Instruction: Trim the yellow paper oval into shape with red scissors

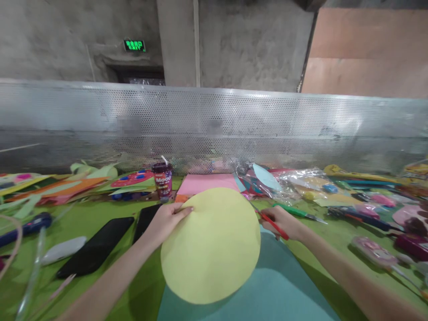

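A large, roughly round piece of yellow paper is held up in front of me. My left hand pinches its upper left edge, thumb on the near face. On the other side, my right hand grips red-handled scissors. Their blades point up and left toward the right edge of the yellow paper; whether they touch it I cannot tell. Below lies a blue-green sheet of paper, partly covered by the yellow piece.
Left stand a purple cup with a straw, a black phone and a white mouse-shaped object. A green utility knife lies right of my right hand. Coloured paper and plastic bags line the back, before a perforated metal panel.
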A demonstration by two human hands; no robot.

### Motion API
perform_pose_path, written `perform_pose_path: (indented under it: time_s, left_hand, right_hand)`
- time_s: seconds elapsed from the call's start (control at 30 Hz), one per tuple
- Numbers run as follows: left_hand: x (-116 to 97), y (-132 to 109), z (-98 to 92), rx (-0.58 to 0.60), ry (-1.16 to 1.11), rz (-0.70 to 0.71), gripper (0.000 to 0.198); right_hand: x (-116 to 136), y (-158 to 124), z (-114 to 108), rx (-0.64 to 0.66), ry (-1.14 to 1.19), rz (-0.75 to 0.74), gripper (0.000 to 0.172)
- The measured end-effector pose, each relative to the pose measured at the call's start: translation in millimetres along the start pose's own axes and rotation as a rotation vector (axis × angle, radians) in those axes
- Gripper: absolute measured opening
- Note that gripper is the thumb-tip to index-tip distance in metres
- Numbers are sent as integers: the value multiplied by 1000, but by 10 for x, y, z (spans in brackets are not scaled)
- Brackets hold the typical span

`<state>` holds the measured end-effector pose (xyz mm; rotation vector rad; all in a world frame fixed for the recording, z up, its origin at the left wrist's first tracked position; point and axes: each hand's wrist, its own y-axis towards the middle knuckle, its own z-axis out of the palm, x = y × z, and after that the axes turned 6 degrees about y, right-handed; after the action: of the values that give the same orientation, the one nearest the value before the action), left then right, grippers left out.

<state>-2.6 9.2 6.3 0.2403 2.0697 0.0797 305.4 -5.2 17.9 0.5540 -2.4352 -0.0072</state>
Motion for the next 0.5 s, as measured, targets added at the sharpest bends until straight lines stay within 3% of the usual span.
perform_pose_path:
  time_s: [0.5]
  left_hand:
    - [-33, -17, -32, 11, 40, -19, 40]
  right_hand:
    - [-3, 12, 26, -26, -48, -4, 16]
